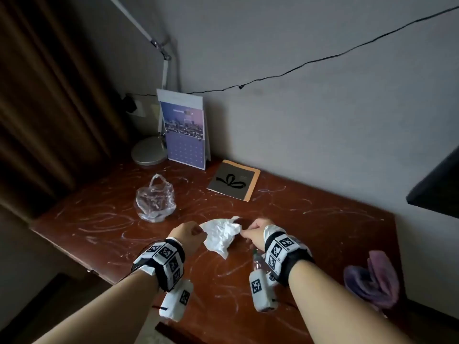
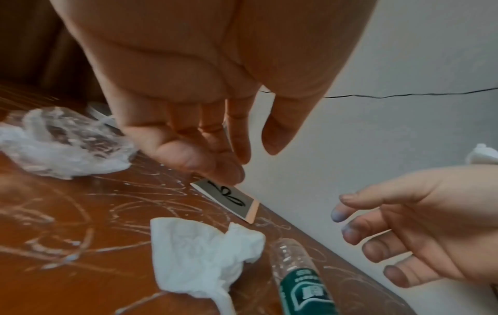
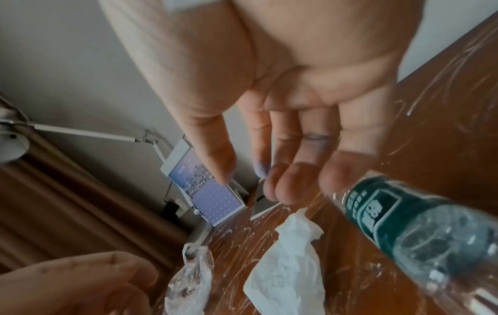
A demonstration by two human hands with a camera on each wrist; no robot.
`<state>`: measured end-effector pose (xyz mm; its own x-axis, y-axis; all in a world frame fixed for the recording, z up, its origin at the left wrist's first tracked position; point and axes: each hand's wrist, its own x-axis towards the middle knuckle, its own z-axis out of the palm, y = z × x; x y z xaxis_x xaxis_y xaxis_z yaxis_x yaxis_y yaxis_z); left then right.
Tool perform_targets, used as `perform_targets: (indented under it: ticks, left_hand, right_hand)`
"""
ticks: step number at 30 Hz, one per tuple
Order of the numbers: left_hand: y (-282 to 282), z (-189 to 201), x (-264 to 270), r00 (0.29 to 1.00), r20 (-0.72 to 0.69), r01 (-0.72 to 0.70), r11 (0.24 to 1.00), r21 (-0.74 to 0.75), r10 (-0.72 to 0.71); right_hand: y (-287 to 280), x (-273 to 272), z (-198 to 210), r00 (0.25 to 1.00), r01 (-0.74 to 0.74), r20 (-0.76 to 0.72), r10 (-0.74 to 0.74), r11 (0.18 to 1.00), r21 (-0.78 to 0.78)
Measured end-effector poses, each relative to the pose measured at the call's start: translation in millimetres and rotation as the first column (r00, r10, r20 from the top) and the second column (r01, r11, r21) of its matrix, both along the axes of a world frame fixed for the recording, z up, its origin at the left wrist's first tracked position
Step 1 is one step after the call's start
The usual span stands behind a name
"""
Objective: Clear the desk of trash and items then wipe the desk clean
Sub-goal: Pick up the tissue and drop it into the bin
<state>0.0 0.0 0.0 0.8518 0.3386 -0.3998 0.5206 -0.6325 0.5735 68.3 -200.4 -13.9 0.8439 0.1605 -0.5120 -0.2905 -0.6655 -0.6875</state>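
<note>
A crumpled white tissue point(image 1: 221, 234) point(image 2: 199, 253) point(image 3: 285, 266) lies mid-desk on the red-brown desk point(image 1: 99, 219), which is covered in white scribbles. My left hand point(image 1: 196, 230) point(image 2: 253, 153) hovers at its left edge and my right hand point(image 1: 244, 232) point(image 3: 248, 177) at its right edge. In the wrist views both hands have loosely curled fingers and hold nothing. A clear plastic bottle with a green label point(image 1: 258, 263) point(image 2: 299, 277) point(image 3: 404, 223) lies on the desk under my right wrist. A crumpled clear plastic bag point(image 1: 155, 199) point(image 2: 62, 145) point(image 3: 191, 283) sits to the left.
A grey notebook with a bow drawing point(image 1: 233, 181) lies near the wall. A purple desk calendar point(image 1: 185, 135) and a lamp base point(image 1: 149, 151) stand at the back left. A purple cloth point(image 1: 372, 279) lies at the desk's right edge. A dark object point(image 1: 437, 189) juts in at right.
</note>
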Motion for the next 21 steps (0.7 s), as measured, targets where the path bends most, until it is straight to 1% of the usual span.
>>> perform_targets:
  ticks: [2, 6, 9, 12, 14, 17, 19, 21]
  left_hand:
    - [14.2, -7.9, 1.1, 1.000, -0.017, -0.021, 0.999, 0.034, 0.021]
    - [29.9, -17.8, 6.4, 0.998, -0.064, -0.030, 0.999, -0.014, 0.029]
    - [43.1, -26.4, 18.0, 0.997, -0.074, 0.002, 0.999, -0.041, -0.005]
    - [54.3, -31.7, 27.0, 0.992, -0.111, 0.048, 0.997, -0.067, -0.055]
    - [64.6, -37.6, 32.2, 0.990, -0.118, 0.071, 0.994, -0.081, -0.080]
    - [77.2, -46.9, 40.3, 0.985, -0.128, 0.100, 0.990, -0.100, -0.113]
    - [82.5, -52.8, 46.7, 0.980, -0.146, 0.124, 0.986, -0.110, -0.139]
    - [83.5, -56.3, 51.6, 0.973, -0.160, 0.148, 0.982, -0.119, -0.166]
  right_hand:
    - [12.2, 6.2, -2.8, 0.999, -0.042, -0.018, 0.041, 0.997, -0.065]
    - [32.0, 15.3, -6.8, 0.996, -0.077, -0.054, 0.065, 0.963, -0.257]
    - [47.1, 27.4, -18.2, 0.998, -0.045, -0.053, 0.027, 0.924, -0.379]
    - [56.0, 34.7, -27.1, 0.992, -0.123, -0.086, 0.095, 0.889, -0.441]
    - [63.2, 39.6, -35.0, 0.992, -0.118, -0.086, 0.089, 0.886, -0.448]
    - [69.9, 47.7, -45.0, 0.996, -0.072, -0.078, 0.044, 0.911, -0.406]
    - [69.0, 51.5, -49.5, 0.993, -0.097, -0.099, 0.061, 0.908, -0.408]
    - [70.3, 48.5, -53.5, 0.994, -0.073, -0.108, 0.033, 0.920, -0.386]
